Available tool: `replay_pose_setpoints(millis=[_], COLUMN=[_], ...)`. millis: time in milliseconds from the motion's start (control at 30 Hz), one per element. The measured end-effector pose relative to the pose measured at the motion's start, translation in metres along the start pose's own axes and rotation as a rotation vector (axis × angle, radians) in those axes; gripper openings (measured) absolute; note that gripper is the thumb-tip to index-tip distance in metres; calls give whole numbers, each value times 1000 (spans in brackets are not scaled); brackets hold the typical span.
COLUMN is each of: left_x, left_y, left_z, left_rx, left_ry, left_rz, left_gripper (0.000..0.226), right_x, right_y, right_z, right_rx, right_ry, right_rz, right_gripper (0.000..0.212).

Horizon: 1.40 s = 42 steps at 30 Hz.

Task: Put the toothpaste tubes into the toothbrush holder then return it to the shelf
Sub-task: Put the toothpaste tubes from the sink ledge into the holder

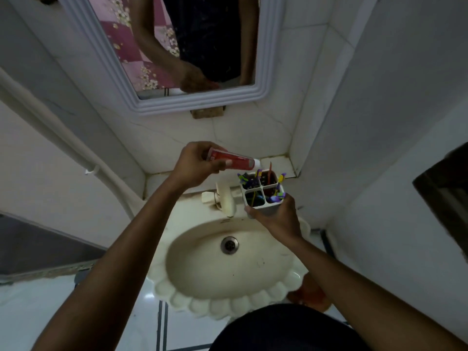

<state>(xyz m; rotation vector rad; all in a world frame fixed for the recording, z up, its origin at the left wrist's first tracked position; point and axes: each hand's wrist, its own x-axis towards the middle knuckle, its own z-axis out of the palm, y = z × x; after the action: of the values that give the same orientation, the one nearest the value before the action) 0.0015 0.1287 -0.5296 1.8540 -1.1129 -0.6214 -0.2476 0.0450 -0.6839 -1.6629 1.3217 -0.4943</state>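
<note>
A red toothpaste tube is pinched between the fingers of the left hand, its white cap held just above the rear-left compartment of the toothbrush holder. The white four-compartment holder, filled with coloured brushes, is clasped by the right hand over the back rim of a scalloped cream sink, beside the tap. Behind, a tiled ledge and a white-framed mirror are seen
</note>
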Motion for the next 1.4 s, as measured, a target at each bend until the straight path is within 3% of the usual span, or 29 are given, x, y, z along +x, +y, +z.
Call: replay_pose_setpoints(millis=[233,433,633,933,1200,1400], left_x=[-5,-8,-15,-40,-55,-57], left_y=[20,16,9,-7,-13,-10], left_z=[31,54,53,48,44,40], left_rx=[429,629,554,432,390,406], left_ry=[-62,-65,56,255,373,337], left_rz=[181,219,249,92,61,107], left_gripper=[14,18,19,46,46,47], right_x=[26,17,15,12,19,11], right_y=[15,-4,-8,-11,-20,-54], right_z=[26,20,23,26,12,-11], right_rx=[-4,19,85,112,100,191], right_ry=[-46,-37,-14,33,115,247], right_rz=[-17,-41,-80,-170,-173,-263], right_gripper=[121,128,147,135,126,121])
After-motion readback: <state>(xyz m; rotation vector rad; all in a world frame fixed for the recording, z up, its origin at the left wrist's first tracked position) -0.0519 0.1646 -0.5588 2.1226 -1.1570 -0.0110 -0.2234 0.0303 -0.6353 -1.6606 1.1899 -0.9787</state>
